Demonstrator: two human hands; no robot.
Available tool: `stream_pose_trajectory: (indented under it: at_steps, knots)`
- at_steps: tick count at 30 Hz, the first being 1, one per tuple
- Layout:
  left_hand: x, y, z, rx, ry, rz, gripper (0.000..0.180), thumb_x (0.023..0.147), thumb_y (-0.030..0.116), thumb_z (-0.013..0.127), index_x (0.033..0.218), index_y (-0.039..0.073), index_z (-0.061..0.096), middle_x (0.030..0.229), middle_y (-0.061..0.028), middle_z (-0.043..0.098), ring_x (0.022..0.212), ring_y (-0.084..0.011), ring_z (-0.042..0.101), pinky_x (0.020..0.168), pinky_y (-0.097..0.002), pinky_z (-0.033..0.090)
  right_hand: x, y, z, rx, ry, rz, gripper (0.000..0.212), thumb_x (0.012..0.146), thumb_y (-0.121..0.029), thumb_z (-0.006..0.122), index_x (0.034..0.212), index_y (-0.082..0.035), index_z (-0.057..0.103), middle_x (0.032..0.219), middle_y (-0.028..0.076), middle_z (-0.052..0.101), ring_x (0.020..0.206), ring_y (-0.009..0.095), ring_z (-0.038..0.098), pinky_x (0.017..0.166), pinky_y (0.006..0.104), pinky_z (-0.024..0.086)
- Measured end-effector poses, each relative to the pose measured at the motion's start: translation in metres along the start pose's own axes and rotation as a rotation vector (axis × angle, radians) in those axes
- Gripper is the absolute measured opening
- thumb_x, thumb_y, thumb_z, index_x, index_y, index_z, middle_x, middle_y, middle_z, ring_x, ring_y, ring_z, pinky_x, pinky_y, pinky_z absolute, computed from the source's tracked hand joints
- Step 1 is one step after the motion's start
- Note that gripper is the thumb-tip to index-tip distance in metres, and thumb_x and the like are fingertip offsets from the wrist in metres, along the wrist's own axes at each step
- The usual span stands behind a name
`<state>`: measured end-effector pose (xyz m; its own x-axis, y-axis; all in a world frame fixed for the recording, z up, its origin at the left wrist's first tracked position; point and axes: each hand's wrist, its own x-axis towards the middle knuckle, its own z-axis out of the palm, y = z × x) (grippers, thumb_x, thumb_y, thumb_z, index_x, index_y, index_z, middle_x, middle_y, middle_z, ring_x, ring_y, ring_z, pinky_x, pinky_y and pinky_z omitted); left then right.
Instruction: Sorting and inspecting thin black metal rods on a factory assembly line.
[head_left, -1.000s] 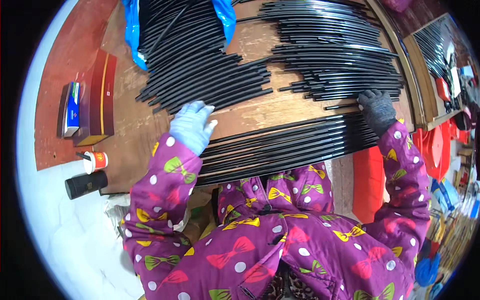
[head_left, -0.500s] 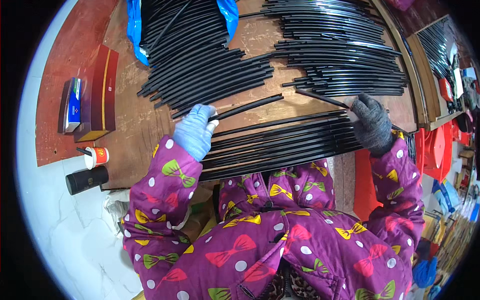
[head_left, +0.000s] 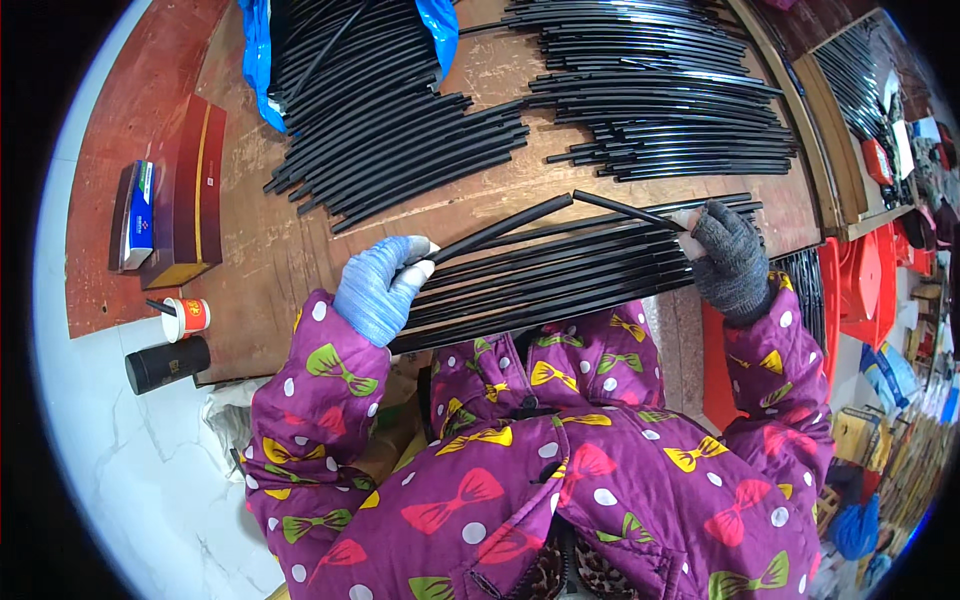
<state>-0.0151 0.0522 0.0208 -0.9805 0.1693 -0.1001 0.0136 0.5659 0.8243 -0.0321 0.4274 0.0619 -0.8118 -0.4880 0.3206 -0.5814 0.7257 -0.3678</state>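
Note:
My left hand [head_left: 383, 287], in a light blue glove with pale fingertips, pinches a matte black tube [head_left: 505, 226]. In my right hand [head_left: 732, 258], gloved in dark grey, is a thinner black rod [head_left: 622, 209]. The tube's far end and the rod's tip meet at a shallow peak between the hands; whether one is inside the other I cannot tell. Below them, several long black rods [head_left: 560, 283] lie side by side along the table's near edge. Beyond my left hand is a pile of matte black tubes [head_left: 400, 158]. Glossier black rods [head_left: 690, 132] lie stacked at the far right.
Blue plastic wrapping [head_left: 258, 62] surrounds the far part of the tube pile. On the left stand a dark red box [head_left: 188, 195], a blue and white box [head_left: 140, 215], a paper cup [head_left: 187, 318] and a black cylinder [head_left: 168, 364]. Red plastic stools [head_left: 866, 285] are at right.
The tube and rod, apart before, now touch at their ends. My left hand has lifted its tube's tip slightly, and my right hand has come a little nearer and left.

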Motion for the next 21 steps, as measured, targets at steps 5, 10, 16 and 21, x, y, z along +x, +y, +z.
stream_pose_trajectory:
  at_steps: [5, 10, 16, 21]
  knots:
    - [-0.004, 0.012, 0.000, -0.019, -0.041, -0.005, 0.023, 0.072, 0.001, 0.065, 0.094, 0.000, 0.059, 0.085, -0.0077, 0.063, 0.077, -0.0125, 0.059, 0.070, -0.0252, 0.047, -0.003, -0.004, -0.001, 0.040, 0.021, -0.030, 0.026, 0.073, -0.004, 0.059, 0.099, -0.006, 0.056, 0.076, 0.012, 0.052, 0.066, 0.030, 0.053, 0.057, 0.0373, 0.042]
    - [-0.004, 0.023, 0.001, 0.094, 0.005, 0.052, 0.022, 0.071, 0.006, 0.066, 0.092, 0.002, 0.060, 0.083, -0.0104, 0.062, 0.078, -0.0197, 0.061, 0.070, -0.0286, 0.047, -0.010, -0.004, -0.003, 0.027, 0.018, 0.010, 0.026, 0.073, -0.006, 0.060, 0.099, -0.006, 0.057, 0.079, 0.012, 0.053, 0.069, 0.030, 0.053, 0.061, 0.0370, 0.042]
    - [-0.005, 0.025, 0.001, 0.139, 0.030, 0.151, 0.019, 0.072, 0.007, 0.065, 0.090, 0.001, 0.061, 0.080, -0.0121, 0.061, 0.075, -0.0229, 0.061, 0.067, -0.0302, 0.047, -0.022, -0.001, -0.005, -0.017, 0.049, 0.072, 0.025, 0.073, -0.009, 0.060, 0.098, -0.007, 0.059, 0.079, 0.010, 0.053, 0.070, 0.029, 0.053, 0.063, 0.0365, 0.043]
    - [-0.004, 0.026, 0.003, 0.216, 0.008, 0.222, 0.016, 0.073, 0.005, 0.062, 0.088, -0.001, 0.061, 0.078, -0.0127, 0.061, 0.073, -0.0229, 0.060, 0.067, -0.0290, 0.045, -0.025, 0.001, -0.003, 0.012, 0.060, 0.063, 0.025, 0.072, -0.008, 0.060, 0.097, -0.007, 0.060, 0.079, 0.010, 0.054, 0.070, 0.029, 0.053, 0.063, 0.0361, 0.043]
